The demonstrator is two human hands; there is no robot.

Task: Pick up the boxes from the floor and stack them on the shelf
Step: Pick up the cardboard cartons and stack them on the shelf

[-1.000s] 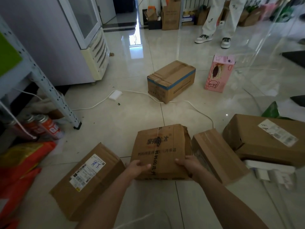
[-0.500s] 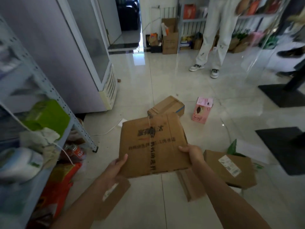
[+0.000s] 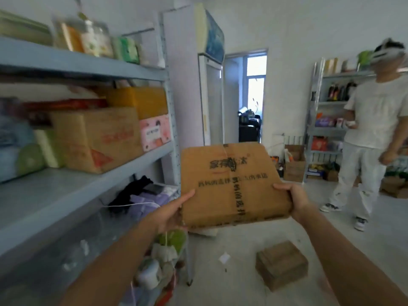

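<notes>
flat cardboard box (image 3: 231,184) held in the air, just off the shelf's (image 3: 88,186) right end post. left hand (image 3: 174,212) clamped on near left corner, right hand (image 3: 297,199) wrapped over near right corner. another box (image 3: 281,265) on floor below. risks: grip only at near corners, far edge could dip and slip out; could clip the post swinging in; shelf level crowded near its right end.

a tall display fridge (image 3: 212,89) stands beside an open doorway (image 3: 246,96); a person in white (image 3: 371,138) stands right.
</notes>
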